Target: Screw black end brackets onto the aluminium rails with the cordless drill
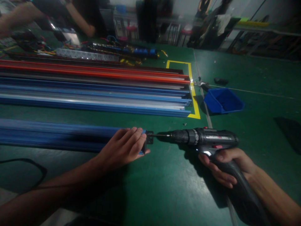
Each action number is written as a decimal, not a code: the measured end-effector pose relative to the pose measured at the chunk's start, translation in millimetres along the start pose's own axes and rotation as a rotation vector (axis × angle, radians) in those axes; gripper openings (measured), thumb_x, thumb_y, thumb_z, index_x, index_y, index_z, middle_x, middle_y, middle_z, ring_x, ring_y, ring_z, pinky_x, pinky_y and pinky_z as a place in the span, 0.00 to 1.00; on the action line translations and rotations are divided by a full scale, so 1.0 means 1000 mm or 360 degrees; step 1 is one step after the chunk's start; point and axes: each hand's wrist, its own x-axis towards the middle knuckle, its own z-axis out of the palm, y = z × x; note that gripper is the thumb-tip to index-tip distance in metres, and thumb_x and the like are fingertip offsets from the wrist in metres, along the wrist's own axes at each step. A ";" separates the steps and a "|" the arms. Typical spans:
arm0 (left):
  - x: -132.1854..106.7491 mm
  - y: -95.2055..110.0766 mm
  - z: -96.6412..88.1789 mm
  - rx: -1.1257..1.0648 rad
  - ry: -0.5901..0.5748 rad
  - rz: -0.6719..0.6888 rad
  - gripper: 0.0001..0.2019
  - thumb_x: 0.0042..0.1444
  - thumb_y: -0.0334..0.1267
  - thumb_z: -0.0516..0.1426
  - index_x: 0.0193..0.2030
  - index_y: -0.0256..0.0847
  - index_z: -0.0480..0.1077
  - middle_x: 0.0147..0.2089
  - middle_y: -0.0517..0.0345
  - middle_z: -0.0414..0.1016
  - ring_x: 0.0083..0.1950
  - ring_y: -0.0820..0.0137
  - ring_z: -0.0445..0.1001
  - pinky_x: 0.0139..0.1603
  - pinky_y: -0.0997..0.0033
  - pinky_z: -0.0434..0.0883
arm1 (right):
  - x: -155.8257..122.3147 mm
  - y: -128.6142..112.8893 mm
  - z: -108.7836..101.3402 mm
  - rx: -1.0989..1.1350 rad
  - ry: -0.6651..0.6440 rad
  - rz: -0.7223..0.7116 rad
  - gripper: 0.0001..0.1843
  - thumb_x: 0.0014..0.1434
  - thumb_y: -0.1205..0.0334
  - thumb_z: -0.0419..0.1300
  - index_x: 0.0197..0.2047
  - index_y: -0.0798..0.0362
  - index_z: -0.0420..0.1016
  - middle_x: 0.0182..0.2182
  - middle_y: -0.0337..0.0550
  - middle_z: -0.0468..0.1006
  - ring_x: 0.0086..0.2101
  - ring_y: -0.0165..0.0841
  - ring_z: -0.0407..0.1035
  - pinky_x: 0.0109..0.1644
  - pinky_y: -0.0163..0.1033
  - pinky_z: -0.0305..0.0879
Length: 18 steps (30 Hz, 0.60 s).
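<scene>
My right hand (225, 168) is wrapped round the grip of a black cordless drill (207, 138), which points left. Its long thin bit (161, 135) reaches the small black end bracket (150, 137) on a blue metal profile (70, 135). Whether the tip sits in a screw is too small to tell. Over the right end of that profile lies my left hand (129, 144), fingers wrapped over the top and thumb below, holding it on the green table.
Behind lie several blue profiles (117, 97) and an orange one (117, 72), ending near yellow tape (196, 106). A blue bin (223, 100) stands at right, with pliers (202, 84) beside it. Loose screws (184, 124) lie nearby. Another person's arm (80, 20) is at the back left.
</scene>
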 end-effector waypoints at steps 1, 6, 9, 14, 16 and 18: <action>0.000 0.000 0.000 -0.0002 -0.0002 0.0000 0.24 0.62 0.48 0.66 0.52 0.29 0.67 0.47 0.39 0.83 0.47 0.56 0.83 0.44 0.58 0.78 | 0.000 0.000 -0.001 0.0007 0.0000 -0.0001 0.15 0.62 0.65 0.62 0.47 0.66 0.82 0.31 0.46 0.79 0.16 0.25 0.70 0.26 0.33 0.79; 0.000 0.000 0.001 -0.0011 0.0000 -0.0021 0.23 0.61 0.48 0.66 0.53 0.31 0.67 0.47 0.40 0.82 0.48 0.57 0.82 0.46 0.59 0.77 | 0.000 0.000 -0.003 0.0000 0.0003 0.0010 0.16 0.62 0.65 0.61 0.48 0.67 0.81 0.32 0.49 0.79 0.17 0.25 0.71 0.27 0.33 0.78; -0.001 -0.001 0.001 -0.0031 0.0007 -0.0035 0.23 0.61 0.47 0.66 0.54 0.34 0.67 0.48 0.42 0.82 0.49 0.58 0.82 0.46 0.60 0.77 | 0.000 0.000 -0.003 -0.0057 0.0014 0.0003 0.16 0.60 0.64 0.62 0.48 0.65 0.81 0.33 0.48 0.79 0.16 0.25 0.69 0.26 0.33 0.77; -0.004 -0.001 0.000 -0.0042 -0.0013 -0.0038 0.22 0.61 0.46 0.66 0.55 0.37 0.66 0.49 0.44 0.82 0.49 0.58 0.81 0.46 0.59 0.77 | 0.000 0.000 -0.001 -0.0132 0.0031 0.0013 0.15 0.58 0.63 0.63 0.47 0.63 0.81 0.31 0.46 0.78 0.15 0.25 0.68 0.25 0.33 0.76; -0.005 -0.001 0.001 -0.0003 0.0003 -0.0019 0.22 0.61 0.46 0.66 0.54 0.37 0.66 0.49 0.43 0.82 0.49 0.58 0.82 0.45 0.59 0.77 | 0.000 -0.001 0.000 -0.0139 0.0038 0.0006 0.15 0.58 0.64 0.63 0.46 0.64 0.81 0.30 0.45 0.77 0.15 0.25 0.68 0.25 0.33 0.76; -0.005 0.000 0.001 0.0026 0.0016 -0.0007 0.22 0.61 0.47 0.66 0.53 0.36 0.66 0.49 0.42 0.82 0.49 0.58 0.82 0.45 0.59 0.78 | 0.000 -0.001 0.000 -0.0132 0.0042 -0.0010 0.14 0.59 0.64 0.62 0.45 0.64 0.81 0.30 0.45 0.77 0.15 0.25 0.67 0.25 0.32 0.76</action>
